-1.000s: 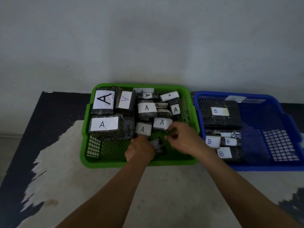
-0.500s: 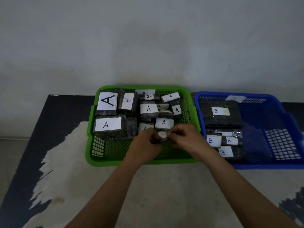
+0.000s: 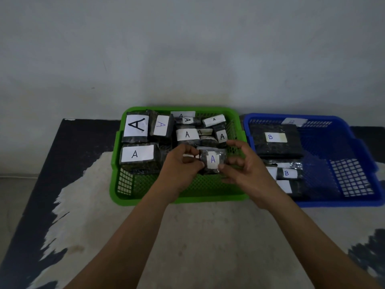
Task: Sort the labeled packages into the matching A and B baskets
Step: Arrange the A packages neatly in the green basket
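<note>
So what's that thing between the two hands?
A small dark package labelled A, seen in the head view. The left hand pinches its left edge, the right hand touches its lower right corner with the thumb, over the green basket.

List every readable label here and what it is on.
"A": held package
"A", large: back-left package
"A", blue: neighbouring package
"A": front-left package
"A": centre package
"A": right package
"A": small back package
"A", tiny: tilted package
"A": green basket tag
"B": large package
"B": small package
Blurred: blue basket tag
Partly hidden, unreadable: front label
Partly covered, unreadable: middle label
</note>
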